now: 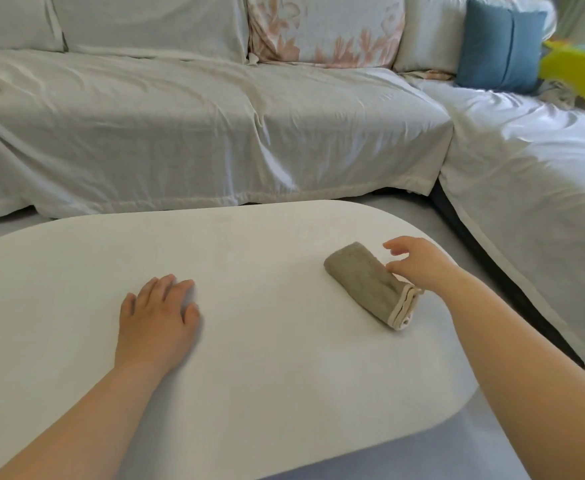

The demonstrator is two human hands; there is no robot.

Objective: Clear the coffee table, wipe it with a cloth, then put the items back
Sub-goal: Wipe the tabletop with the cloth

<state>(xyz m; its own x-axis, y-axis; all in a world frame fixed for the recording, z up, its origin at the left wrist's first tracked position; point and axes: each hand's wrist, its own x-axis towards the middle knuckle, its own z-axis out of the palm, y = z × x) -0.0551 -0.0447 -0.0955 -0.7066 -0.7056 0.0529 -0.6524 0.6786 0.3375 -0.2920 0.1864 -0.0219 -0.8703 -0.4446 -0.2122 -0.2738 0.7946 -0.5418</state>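
A white oval coffee table [249, 358] fills the lower half of the view. A folded grey-brown cloth [367, 282] with a pale hem lies on its right part. My right hand [416, 261] hovers at the cloth's right edge with fingers spread, touching or nearly touching it without gripping it. My left hand [156, 317] rests flat on the table top to the left, palm down, fingers apart, holding nothing.
An L-shaped sofa [180, 126] under pale sheets runs behind the table and down the right side. A floral cushion [325, 26], a blue cushion [499, 46] and yellow-green things [582, 71] sit at its back right. Grey floor [416, 209] separates table and sofa.
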